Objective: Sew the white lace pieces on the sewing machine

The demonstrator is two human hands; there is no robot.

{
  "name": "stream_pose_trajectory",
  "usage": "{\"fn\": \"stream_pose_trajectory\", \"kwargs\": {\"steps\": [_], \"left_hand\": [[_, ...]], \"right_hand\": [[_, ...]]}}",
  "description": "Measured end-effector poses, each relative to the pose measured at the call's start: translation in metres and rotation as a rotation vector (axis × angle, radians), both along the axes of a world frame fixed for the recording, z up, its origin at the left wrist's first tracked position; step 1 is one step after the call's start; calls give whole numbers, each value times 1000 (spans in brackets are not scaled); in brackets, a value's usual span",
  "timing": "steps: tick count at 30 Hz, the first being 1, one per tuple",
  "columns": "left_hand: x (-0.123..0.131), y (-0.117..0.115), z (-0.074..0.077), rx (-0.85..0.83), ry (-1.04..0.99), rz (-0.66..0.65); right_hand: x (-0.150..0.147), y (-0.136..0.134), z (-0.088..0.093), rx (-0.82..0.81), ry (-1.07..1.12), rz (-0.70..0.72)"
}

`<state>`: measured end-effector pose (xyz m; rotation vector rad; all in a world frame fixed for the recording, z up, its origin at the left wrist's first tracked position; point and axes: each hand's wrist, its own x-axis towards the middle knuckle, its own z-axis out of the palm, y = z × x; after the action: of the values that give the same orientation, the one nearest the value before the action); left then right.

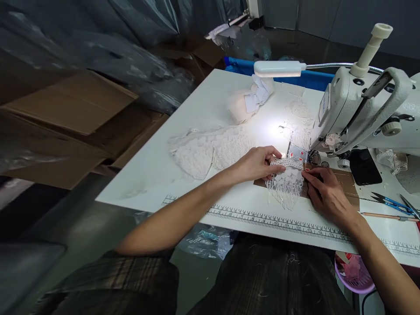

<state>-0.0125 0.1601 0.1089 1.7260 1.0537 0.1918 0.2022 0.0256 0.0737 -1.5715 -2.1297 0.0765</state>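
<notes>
A white lace piece [287, 186] with a scalloped, pointed lower end lies just in front of the sewing machine's needle area. My left hand [259, 164] pinches its upper left edge between thumb and fingers. At its right edge, the fingertips of my right hand [324, 188] are closed on the lace border. The metal needle plate [297, 152], with small red marks, shows right behind the lace. Above and to the right stands the white sewing machine [344, 100]; its needle tip is too small to make out. Brown board [349, 186] lies under my right hand.
More lace [226, 146] spreads to the left, with a bundled cloth [249, 100] behind it. A lamp [278, 68] shines over the table. At right lie a black phone [365, 167], blue-handled snips [393, 204] and a pencil [389, 216]. Cardboard boxes [72, 100] stand left.
</notes>
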Motion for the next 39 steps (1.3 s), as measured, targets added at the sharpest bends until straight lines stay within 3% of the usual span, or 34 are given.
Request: {"fn": "stream_pose_trajectory", "kwargs": {"steps": [6,12,29,39], "left_hand": [[-2,1,-1,2,-47,-33],[-2,1,4,-30,-3,-41],[-2,0,6,-1,6,-36],[-2,-2,6,122,35,-35]], "right_hand": [[2,-3,3,-47,79,13],[2,-7,4,-25,-26,71],[2,-8,7,-24,-67,82],[1,-6,8,4,-102,84]]}}
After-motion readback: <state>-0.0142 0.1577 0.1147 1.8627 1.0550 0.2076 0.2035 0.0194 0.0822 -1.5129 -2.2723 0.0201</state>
